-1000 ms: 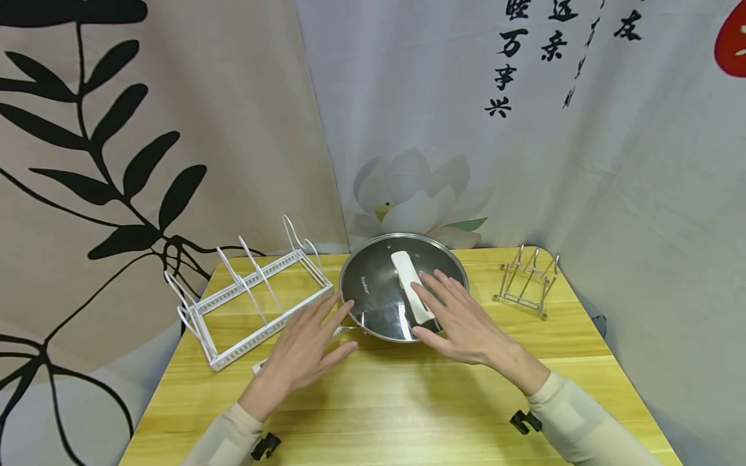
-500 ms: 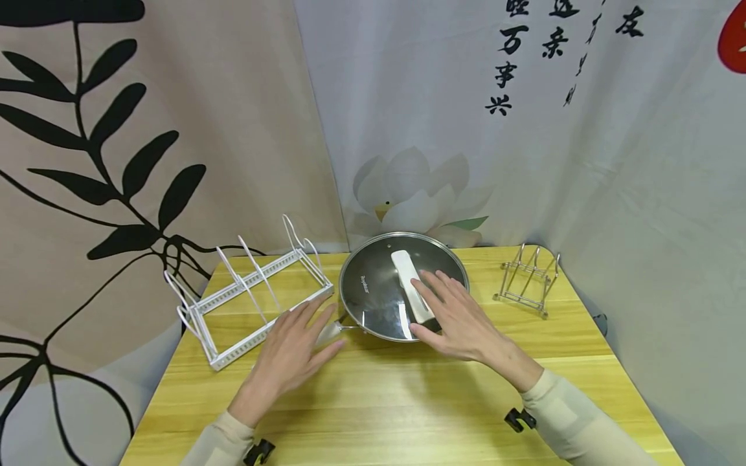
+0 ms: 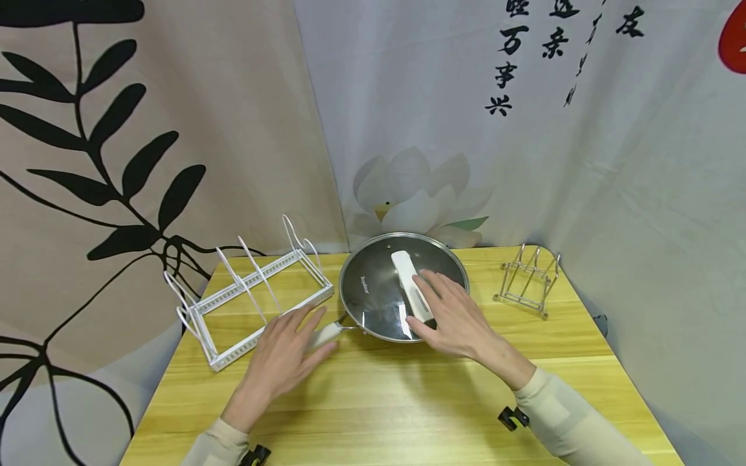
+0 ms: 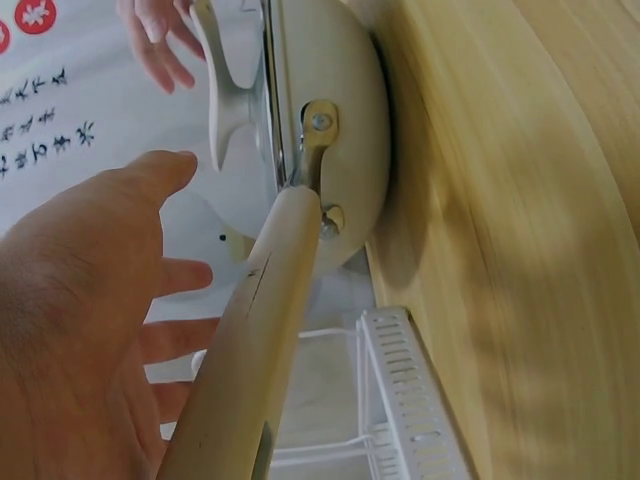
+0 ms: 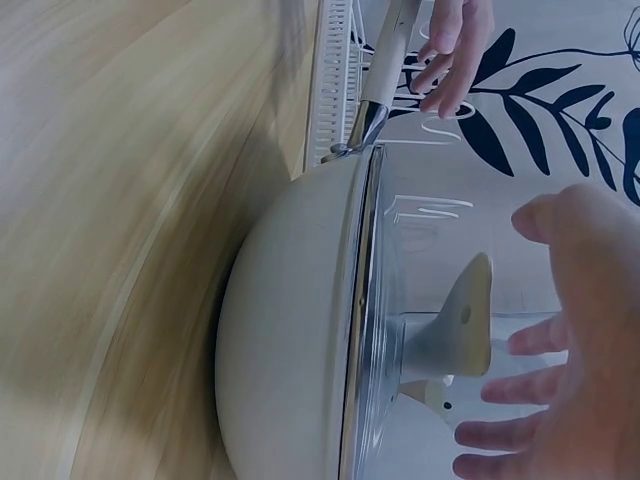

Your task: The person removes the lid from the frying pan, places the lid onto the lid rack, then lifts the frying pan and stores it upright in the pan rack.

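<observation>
A cream wok (image 4: 355,150) stands upright on the table under a glass lid (image 3: 379,259), which bears a white upright handle (image 3: 403,266). The wok's long cream handle (image 4: 258,310) points toward the front left. Over that handle hovers my left hand (image 3: 278,356), fingers spread and relaxed; the left wrist view shows a gap between palm and handle. My right hand (image 3: 457,318) is held above the lid's handle with its fingers extended. In the right wrist view the fingers are apart from that handle (image 5: 460,325).
Left of the wok sits a white wire rack (image 3: 241,349) with upright hoops, close beside the wok's handle. A small metal wire rack (image 3: 527,285) stands at the table's back right. Printed curtains (image 3: 408,116) hang behind the wooden table (image 3: 384,414).
My left hand has moved left and slightly down, uncovering more of the wok's handle. The right hand has shifted slightly left. Wok, lid and racks stay put.
</observation>
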{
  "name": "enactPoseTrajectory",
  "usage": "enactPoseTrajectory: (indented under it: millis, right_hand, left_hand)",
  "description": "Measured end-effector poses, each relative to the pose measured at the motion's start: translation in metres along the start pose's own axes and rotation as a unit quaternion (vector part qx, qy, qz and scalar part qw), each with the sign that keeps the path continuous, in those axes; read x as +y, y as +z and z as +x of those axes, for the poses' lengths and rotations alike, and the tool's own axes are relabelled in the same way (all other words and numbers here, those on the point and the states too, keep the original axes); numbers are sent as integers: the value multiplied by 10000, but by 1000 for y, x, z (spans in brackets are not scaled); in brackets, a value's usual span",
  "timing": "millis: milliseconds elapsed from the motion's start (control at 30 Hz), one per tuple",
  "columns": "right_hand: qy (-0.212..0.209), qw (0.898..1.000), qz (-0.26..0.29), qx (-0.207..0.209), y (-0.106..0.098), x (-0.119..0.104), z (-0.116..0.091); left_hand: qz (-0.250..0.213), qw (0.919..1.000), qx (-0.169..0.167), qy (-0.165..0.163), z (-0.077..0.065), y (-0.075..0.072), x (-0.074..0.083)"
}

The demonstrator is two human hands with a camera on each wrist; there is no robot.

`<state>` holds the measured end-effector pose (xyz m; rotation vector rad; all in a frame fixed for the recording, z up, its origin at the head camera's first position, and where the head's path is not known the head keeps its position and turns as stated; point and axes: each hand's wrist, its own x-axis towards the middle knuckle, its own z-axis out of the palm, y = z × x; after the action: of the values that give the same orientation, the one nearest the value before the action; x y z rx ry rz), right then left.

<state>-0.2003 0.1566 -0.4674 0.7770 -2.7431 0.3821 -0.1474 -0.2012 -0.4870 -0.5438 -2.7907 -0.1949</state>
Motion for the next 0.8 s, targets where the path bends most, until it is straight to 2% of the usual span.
enactPoseTrajectory:
  millis: [433, 800]
  right_hand:
    - [656, 9974, 300, 46, 4, -9, 10]
    - [963, 9944, 404, 158, 7, -12, 17]
  left_hand:
    - [64, 9995, -223, -200, -10, 3, -8]
    - [193, 9997, -95, -64, -13, 4, -10]
